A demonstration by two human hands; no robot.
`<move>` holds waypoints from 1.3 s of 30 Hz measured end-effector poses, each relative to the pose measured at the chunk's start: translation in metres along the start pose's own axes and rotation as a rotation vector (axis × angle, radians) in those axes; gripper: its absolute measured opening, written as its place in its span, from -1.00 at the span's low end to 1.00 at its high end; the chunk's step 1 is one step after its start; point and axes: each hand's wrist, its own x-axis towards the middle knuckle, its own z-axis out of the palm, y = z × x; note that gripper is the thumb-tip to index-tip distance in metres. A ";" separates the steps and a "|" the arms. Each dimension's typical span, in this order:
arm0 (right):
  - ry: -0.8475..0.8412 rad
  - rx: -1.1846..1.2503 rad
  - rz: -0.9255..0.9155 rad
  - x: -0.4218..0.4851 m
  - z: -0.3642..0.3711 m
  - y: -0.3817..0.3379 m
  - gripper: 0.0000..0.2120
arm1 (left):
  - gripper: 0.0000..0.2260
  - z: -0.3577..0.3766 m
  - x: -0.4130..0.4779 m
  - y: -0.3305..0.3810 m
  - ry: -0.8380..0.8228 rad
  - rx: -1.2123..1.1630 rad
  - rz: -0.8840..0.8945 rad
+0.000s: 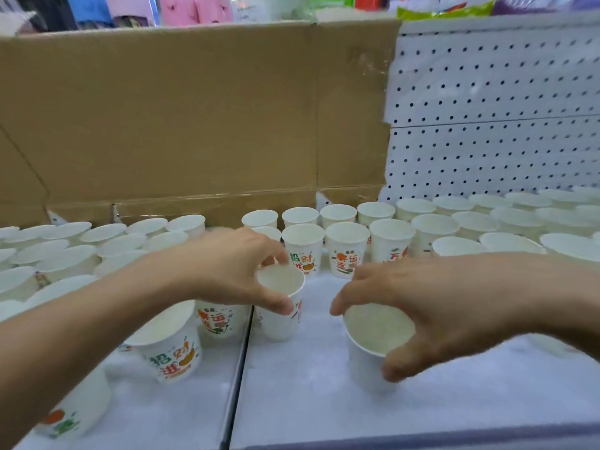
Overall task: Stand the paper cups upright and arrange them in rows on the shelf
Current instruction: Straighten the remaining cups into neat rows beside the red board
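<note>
Upright paper cup [279,323] mid-shelf, its rim pinched between thumb and fingers of my left hand [233,264]; second cup [367,368], upright nearer the front of the white shelf [308,401], rim gripped by my right hand [438,306]. Rows of cups [347,248] stand behind, before cardboard [181,118] and pegboard [493,125]
</note>
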 end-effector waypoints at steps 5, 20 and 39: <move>0.119 -0.043 0.207 0.013 -0.003 0.024 -0.38 | -0.44 -0.001 0.020 0.010 -0.053 -0.251 0.126; 0.170 0.085 0.280 0.024 -0.010 0.075 -0.25 | -0.21 -0.005 0.051 0.043 0.006 -0.261 0.020; 0.285 -0.030 0.363 0.031 0.003 0.099 -0.22 | -0.40 0.001 0.071 0.053 0.021 -0.449 0.034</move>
